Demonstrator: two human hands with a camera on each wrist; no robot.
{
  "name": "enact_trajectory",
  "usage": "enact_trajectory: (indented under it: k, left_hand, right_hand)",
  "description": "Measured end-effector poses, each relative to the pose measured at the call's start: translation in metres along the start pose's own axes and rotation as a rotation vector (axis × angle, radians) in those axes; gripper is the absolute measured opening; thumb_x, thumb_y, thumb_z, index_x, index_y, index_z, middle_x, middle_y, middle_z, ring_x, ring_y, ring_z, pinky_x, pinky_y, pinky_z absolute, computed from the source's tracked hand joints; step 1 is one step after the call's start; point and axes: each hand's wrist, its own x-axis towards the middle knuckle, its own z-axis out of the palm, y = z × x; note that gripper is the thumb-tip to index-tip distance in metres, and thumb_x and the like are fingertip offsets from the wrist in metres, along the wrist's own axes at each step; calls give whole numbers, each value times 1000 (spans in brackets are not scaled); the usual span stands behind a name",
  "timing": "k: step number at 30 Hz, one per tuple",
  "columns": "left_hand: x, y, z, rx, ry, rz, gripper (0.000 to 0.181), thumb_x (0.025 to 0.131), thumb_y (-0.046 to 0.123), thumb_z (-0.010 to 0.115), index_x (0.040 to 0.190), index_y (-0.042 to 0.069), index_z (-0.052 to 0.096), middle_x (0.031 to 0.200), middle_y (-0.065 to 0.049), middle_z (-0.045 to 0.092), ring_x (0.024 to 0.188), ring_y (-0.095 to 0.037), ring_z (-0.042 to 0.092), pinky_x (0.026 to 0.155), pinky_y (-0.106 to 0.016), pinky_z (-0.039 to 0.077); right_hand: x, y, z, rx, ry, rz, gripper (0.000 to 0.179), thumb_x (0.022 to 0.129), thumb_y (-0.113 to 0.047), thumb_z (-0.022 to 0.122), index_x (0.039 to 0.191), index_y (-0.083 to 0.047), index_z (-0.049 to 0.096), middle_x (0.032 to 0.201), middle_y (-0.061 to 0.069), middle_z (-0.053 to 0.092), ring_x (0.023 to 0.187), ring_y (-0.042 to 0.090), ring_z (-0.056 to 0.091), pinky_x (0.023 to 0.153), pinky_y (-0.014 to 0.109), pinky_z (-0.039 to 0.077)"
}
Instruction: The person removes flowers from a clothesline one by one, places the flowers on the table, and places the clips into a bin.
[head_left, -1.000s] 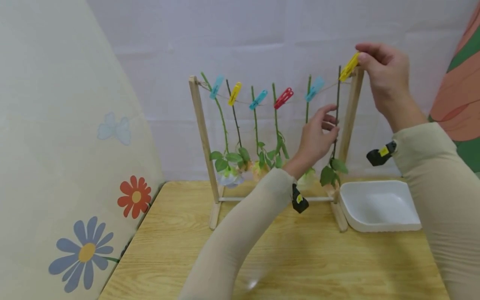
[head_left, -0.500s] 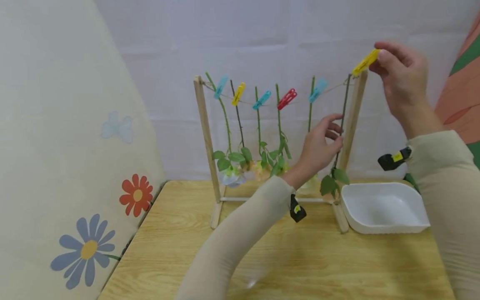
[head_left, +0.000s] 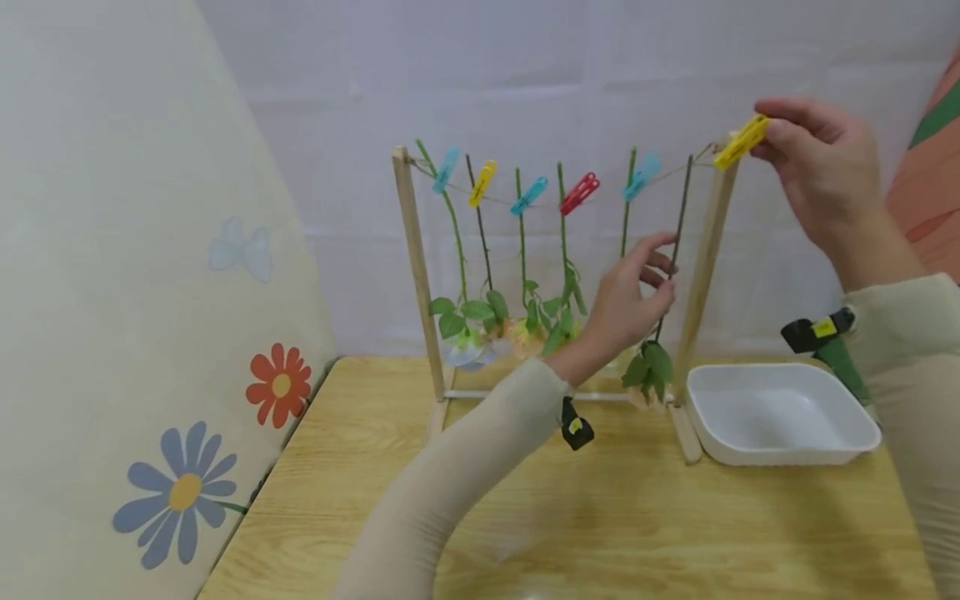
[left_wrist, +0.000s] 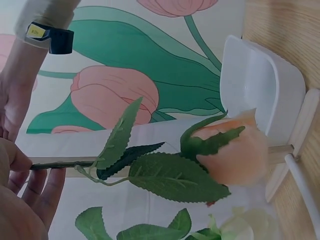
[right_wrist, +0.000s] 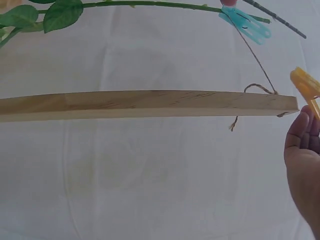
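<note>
My left hand (head_left: 626, 300) pinches the dark stem (head_left: 681, 217) of an upside-down peach rose (left_wrist: 235, 150), just left of the right post. The stem leans, its top close to the string. Held between the thumb and fingers of my right hand (head_left: 828, 167) is a yellow clothespin (head_left: 742, 142), in front of the top of the right post (head_left: 708, 250). The clothespin is apart from the stem. Further left, several upside-down flowers hang from the string by blue, yellow and red clothespins (head_left: 580, 193). My left forearm and hand cover part of these flowers.
A white tray (head_left: 783, 454) stands on the wooden table (head_left: 600, 525), right of the rack's foot. A white crossbar (head_left: 472, 394) joins the posts low down. Behind hangs a white cloth; a panel with painted flowers (head_left: 183, 492) stands at left.
My right hand has moved the yellow clothespin rightward, away from the stem and over to the post top. My left hand has shifted the rose slightly left of the post, tilting its stem.
</note>
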Motion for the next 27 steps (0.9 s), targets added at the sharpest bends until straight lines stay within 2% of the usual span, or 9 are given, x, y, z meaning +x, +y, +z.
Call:
enact_trajectory:
  k: [2, 7, 11, 17, 23, 27]
  left_hand:
    - [-2, 0, -2, 9, -7, 0, 53, 93, -6, 63, 143, 3, 49, 107, -13, 68, 87, -15, 67, 73, -16, 55]
    - [-6, 4, -5, 29, -46, 7, 55, 93, -6, 63, 145, 3, 48, 109, -13, 68, 88, -17, 67, 76, -14, 53]
    - [-11, 7, -7, 45, -67, 22, 55, 93, -6, 62, 146, 1, 47, 109, -14, 67, 88, -18, 67, 72, -14, 54]
    - [-20, 9, -14, 76, -98, 50, 56, 92, -7, 62, 145, 0, 48, 110, -15, 68, 89, -20, 67, 74, -14, 53]
    - [-30, 9, -25, 121, -110, 37, 56, 93, -6, 62, 146, 3, 49, 112, -15, 68, 90, -19, 67, 62, -15, 50]
    - [-35, 8, -31, 139, -111, 27, 57, 93, -6, 62, 147, 4, 49, 113, -15, 68, 90, -19, 67, 53, -17, 46]
  right_hand:
    - [-2, -1, -2, 10, 0, 26, 20, 93, 11, 63, 111, 19, 65, 103, 20, 62, 85, 26, 63, 77, 28, 57]
    - [-7, -4, -10, -41, 24, 53, 18, 96, 6, 62, 109, 16, 67, 106, 18, 60, 83, 24, 59, 73, 26, 57]
    - [-11, -8, -17, -63, 53, 78, 18, 96, 3, 63, 109, 14, 68, 107, 17, 59, 84, 23, 58, 73, 25, 56]
    - [-21, -11, -28, -106, 20, 132, 16, 95, 6, 63, 108, 13, 70, 104, 14, 65, 84, 22, 63, 75, 23, 58]
    - [-29, -9, -38, -182, -19, 154, 16, 94, 6, 64, 107, 10, 72, 104, 11, 68, 85, 19, 65, 77, 21, 57]
    - [-33, -7, -46, -295, -5, 243, 16, 95, -3, 67, 110, 1, 73, 113, 6, 64, 89, 16, 65, 77, 17, 57]
